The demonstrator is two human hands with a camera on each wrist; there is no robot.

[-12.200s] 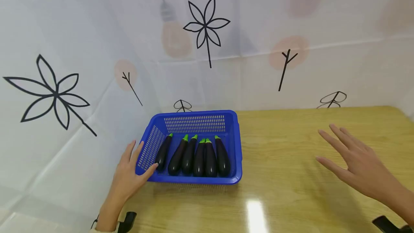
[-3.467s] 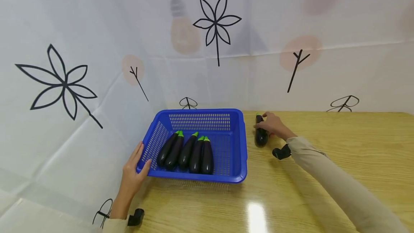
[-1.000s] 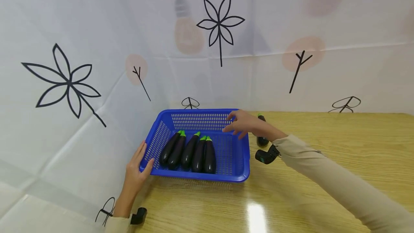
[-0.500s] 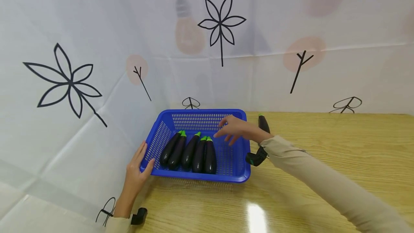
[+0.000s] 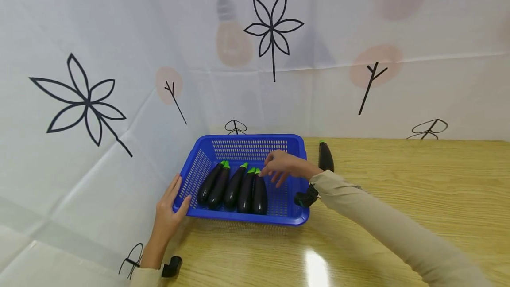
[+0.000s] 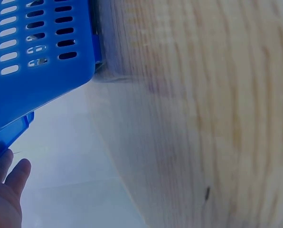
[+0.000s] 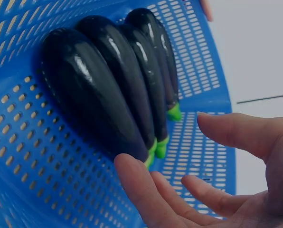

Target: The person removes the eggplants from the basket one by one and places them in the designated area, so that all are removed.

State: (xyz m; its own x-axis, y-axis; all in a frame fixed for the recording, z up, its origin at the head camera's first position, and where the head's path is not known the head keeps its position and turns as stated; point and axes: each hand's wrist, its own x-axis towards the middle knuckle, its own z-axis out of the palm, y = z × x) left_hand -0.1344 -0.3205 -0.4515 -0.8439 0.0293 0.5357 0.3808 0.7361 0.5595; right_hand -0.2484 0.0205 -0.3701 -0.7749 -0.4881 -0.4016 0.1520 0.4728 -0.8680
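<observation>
A blue plastic basket (image 5: pixel 300 180) with slotted walls stands on the table. Several dark eggplants (image 5: pixel 233 187) with green stem ends lie side by side in its left and middle part. My left hand (image 5: pixel 168 209) rests at the basket's left front corner, thumb along the rim. Over the basket's right part, my right hand (image 5: pixel 284 165) reaches in with thumb and fingers apart and nothing between them. Its fingertips are close to the stem end of the rightmost eggplant (image 7: pixel 91 90); whether they touch it I cannot tell. Outside the basket, another eggplant (image 5: pixel 325 156) lies on the table, partly hidden by my right arm.
The wooden table (image 5: pixel 418 189) extends to the right and in front of the basket. A white patterned cloth (image 5: pixel 334 101) hangs behind the basket and on its left side. Black wrist cameras (image 5: pixel 172 267) are worn on both wrists.
One eggplant was moved from the basket to the table at its right and let go. Since then, my right hand has come back left over the basket and lowered toward the rightmost eggplant.
</observation>
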